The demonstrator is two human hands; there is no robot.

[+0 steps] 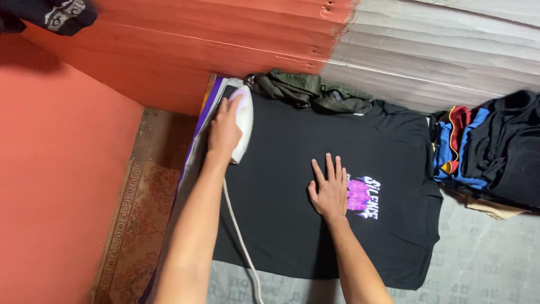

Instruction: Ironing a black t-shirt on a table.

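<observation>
Ironing is what I am seeing in the head view, the only view I have. My left hand [224, 130] is clenching the handle of a white iron [243, 121], which is sitting on the black T-shirt [292, 225] near its far left corner, nose pointing away from me. The iron's white cord [239, 236] is trailing back along my left forearm toward the bottom edge. My right hand [329, 191] is lying open and flat on the shirt, fingers spread, grasping nothing, just beside the purple and white print [364, 197] on the chest. The shirt is lying spread out on a grey patterned sheet [484, 259]. A crumpled olive-green garment [306, 93] is lying at the shirt's far edge, against the wall of grey and red boards [225, 45]. A pile of dark, blue and red clothes [489, 149] is sitting to the right, touching the shirt's sleeve. A worn patterned rug [140, 219] is showing on the left.
</observation>
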